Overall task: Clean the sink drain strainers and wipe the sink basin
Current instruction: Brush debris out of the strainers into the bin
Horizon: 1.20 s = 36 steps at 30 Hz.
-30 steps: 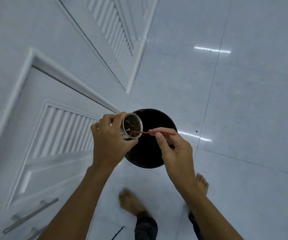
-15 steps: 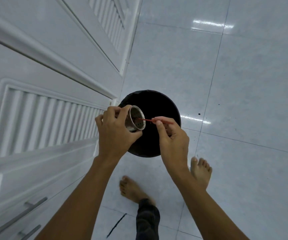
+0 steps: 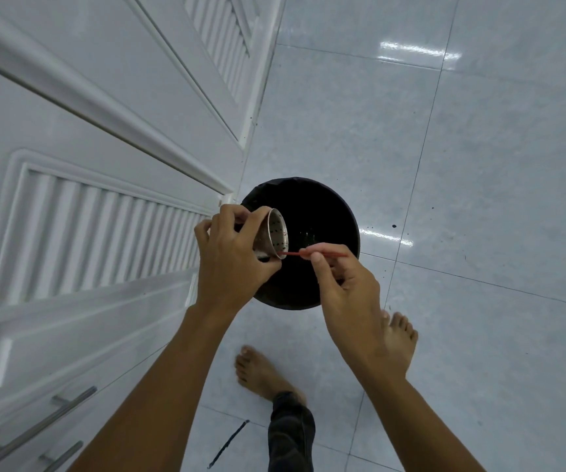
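Over the black bin [image 3: 309, 180], the left hand [image 3: 230, 257] grips the tilted strainer [image 3: 274, 235] while the right hand [image 3: 346, 291] pinches a red stick [image 3: 295, 254] at its rim; a hard flick could scatter debris beyond the bin.

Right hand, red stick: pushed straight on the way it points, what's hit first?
Most likely the metal strainer gripped by the left hand: the red stick pinched in the right hand points left at its lower rim, tip beside the left thumb. Whether it already touches is unclear.
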### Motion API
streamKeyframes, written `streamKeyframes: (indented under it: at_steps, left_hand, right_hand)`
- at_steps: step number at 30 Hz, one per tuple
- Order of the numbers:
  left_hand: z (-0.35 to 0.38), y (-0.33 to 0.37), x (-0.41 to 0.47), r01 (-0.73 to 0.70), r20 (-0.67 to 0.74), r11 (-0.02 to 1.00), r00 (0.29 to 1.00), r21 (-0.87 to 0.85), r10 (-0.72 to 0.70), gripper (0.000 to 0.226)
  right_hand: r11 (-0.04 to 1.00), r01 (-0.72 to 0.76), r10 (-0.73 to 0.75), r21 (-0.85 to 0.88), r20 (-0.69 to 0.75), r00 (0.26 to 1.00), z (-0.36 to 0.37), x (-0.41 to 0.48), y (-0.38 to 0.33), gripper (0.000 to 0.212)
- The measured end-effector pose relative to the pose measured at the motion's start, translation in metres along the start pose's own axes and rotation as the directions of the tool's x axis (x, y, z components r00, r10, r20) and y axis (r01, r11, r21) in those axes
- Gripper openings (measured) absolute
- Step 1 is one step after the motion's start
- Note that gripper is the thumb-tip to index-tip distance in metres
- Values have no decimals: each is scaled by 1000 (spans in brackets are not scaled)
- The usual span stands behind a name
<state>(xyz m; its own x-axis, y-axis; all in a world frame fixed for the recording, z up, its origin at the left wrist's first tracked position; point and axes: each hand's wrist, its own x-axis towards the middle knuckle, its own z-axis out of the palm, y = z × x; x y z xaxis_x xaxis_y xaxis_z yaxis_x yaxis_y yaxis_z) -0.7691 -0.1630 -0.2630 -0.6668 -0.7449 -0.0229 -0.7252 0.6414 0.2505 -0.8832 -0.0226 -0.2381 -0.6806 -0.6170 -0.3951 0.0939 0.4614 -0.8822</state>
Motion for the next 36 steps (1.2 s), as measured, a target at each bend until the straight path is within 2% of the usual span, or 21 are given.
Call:
streamKeyframes:
  at_steps: [2,5,9,14,19,23,27,31,36]
  left_hand:
    - [2,-1,-2,-13,-8,1000,1000,-21,13,74]
    - [1,-5,-4,46,-7,993,999,-111,-47,75]
    - [-2,-4,-2,98,11,977,995,-188,-98,79]
    - [-7,-3,-1,107,19,970,994,-218,-105,79]
    - [-8,0,-2,151,40,963,989,-226,-145,78]
    - [-8,3,-2,157,82,970,986,-183,-144,77]
    - [-7,5,3,217,183,964,965,-155,-188,77]
    - [-4,6,8,233,279,945,946,-229,-165,81]
    - [-4,6,13,279,325,940,923,-196,-206,80]
  right_hand:
    - [997,16,-18,-73,-29,999,2,5,-2,18]
    - [993,59,-65,-100,-55,996,0,12,-6,18]
    - [980,159,-158,-123,14,987,-4,3,-9,17]
    - [961,150,-154,-230,2,988,-2,8,-7,20]
    - [954,224,-229,-201,2,974,2,6,-6,18]
    - [962,134,-142,-237,-18,990,11,9,5,20]
    - [998,56,-60,-41,-85,995,9,13,14,18]
    - [999,9,-8,46,-8,1000,11,8,27,17]
    - [980,-115,136,161,-125,983,8,13,37,15]
